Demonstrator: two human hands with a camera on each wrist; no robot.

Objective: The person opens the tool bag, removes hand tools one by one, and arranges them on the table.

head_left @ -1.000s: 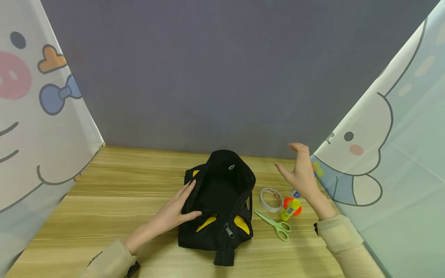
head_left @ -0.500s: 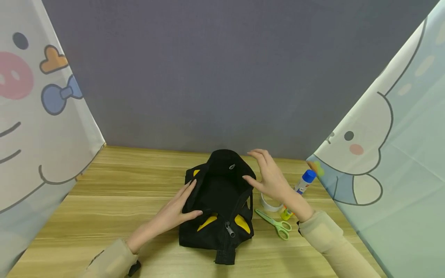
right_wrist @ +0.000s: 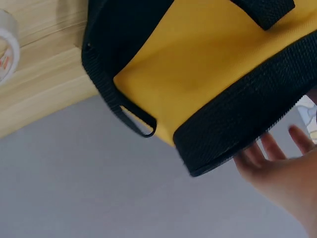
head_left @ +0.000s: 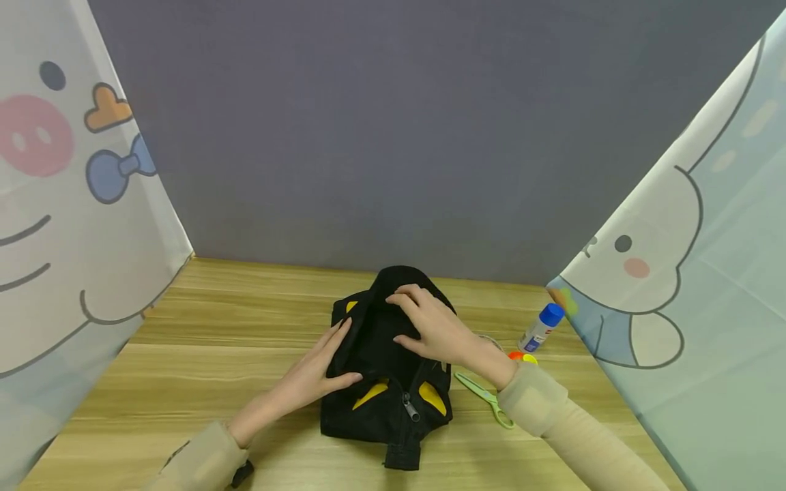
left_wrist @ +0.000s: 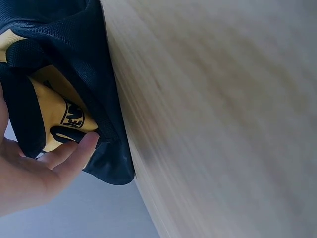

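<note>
An unzipped black bag with yellow patches (head_left: 359, 421) sits on the wooden table, its mouth gaping upward. My left hand (head_left: 310, 375) rests on its left side, fingers fairly straight along the rim and thumb spread across the near edge. In the left wrist view, those fingertips touch the yellow, lettered side beside a black strap (left_wrist: 22, 106). My right hand (head_left: 432, 329) hovers over the mouth with loosely bent fingers and nothing in them. From the right wrist, the same hand (right_wrist: 280, 166) shows by the bag's black edge (right_wrist: 218, 134). The bag's dark inside is mostly hidden.
Right of the bag lie green scissors (head_left: 475, 387). A blue-capped glue stick (head_left: 542, 327) stands behind them, near small orange (head_left: 515, 355) and yellow things. A tape roll (right_wrist: 15, 44), mostly covered by my right forearm in the head view, lies close by. Printed cloths flank the table.
My right hand has swept left from above the small items to over the bag's mouth. The blue-capped glue stick has come into sight. My left hand has stayed on the bag.
</note>
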